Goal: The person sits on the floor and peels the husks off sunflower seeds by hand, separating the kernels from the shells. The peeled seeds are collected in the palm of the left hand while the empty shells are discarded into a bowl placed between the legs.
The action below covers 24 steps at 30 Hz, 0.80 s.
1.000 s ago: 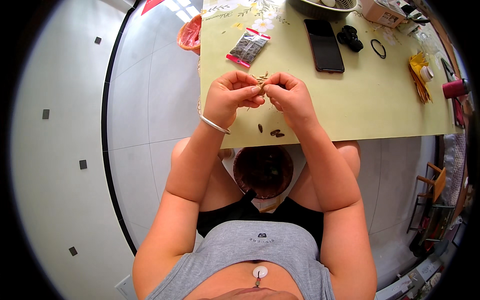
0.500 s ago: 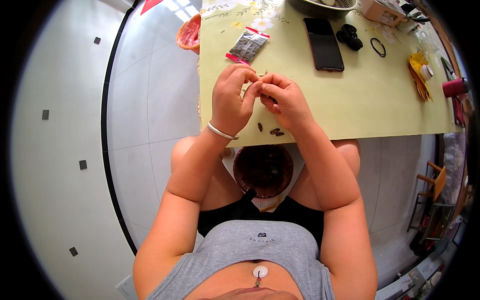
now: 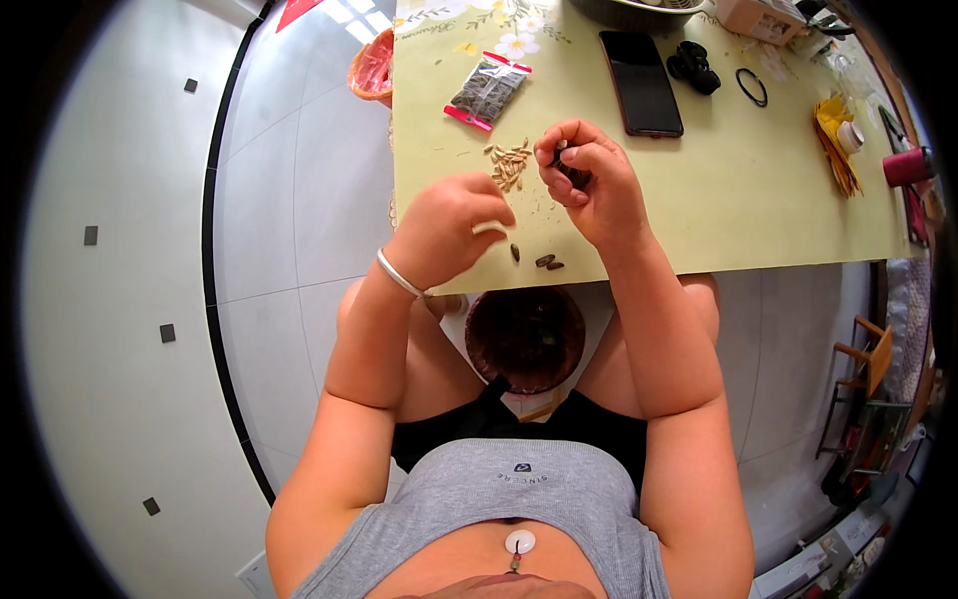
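- The person's left hand (image 3: 446, 228): thumb and fingers parted, any hold unclear.
- Right hand (image 3: 606, 185): curled around dark sunflower seeds (image 3: 573, 175).
- Pale kernel pile (image 3: 509, 166): just beyond the left hand, left of the right.
- Loose seeds (image 3: 545, 261): near the left fingertips.

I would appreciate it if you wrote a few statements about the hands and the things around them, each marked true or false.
1. The right hand holds something dark. True.
2. The two hands are touching each other. False: a gap separates the right hand from the left hand.
3. A pile of pale kernels lies on the table, nearer the person than the pink-ended packet. True.
4. The packet lies to the left of the black phone. True.
5. The left wrist is bare. False: a white bangle circles it.
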Available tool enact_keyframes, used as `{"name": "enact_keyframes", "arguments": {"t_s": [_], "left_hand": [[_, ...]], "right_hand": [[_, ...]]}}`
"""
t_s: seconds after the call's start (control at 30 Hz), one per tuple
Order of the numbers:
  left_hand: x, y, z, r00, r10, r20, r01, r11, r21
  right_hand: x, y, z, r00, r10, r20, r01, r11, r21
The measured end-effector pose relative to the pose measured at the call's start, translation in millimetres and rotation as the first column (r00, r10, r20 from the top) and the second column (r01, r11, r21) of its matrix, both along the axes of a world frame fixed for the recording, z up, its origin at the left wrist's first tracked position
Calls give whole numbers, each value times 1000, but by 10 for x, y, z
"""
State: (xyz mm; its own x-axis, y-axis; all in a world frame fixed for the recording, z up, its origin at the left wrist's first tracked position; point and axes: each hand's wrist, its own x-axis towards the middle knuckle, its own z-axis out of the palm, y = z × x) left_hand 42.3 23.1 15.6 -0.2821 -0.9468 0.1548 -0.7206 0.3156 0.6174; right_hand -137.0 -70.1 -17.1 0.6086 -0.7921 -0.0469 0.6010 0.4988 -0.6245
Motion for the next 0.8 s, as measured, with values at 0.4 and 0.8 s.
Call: {"name": "enact_keyframes", "arguments": {"t_s": [0.4, 0.8], "left_hand": [[-23, -27, -162, 997, -5, 80, 5, 1000, 0], [-206, -147, -218, 994, 95, 61, -74, 954, -291]], "right_hand": [[31, 7, -62, 993, 45, -107, -46, 999, -6], [-23, -89, -150, 989, -15, 144, -27, 958, 285]]}}
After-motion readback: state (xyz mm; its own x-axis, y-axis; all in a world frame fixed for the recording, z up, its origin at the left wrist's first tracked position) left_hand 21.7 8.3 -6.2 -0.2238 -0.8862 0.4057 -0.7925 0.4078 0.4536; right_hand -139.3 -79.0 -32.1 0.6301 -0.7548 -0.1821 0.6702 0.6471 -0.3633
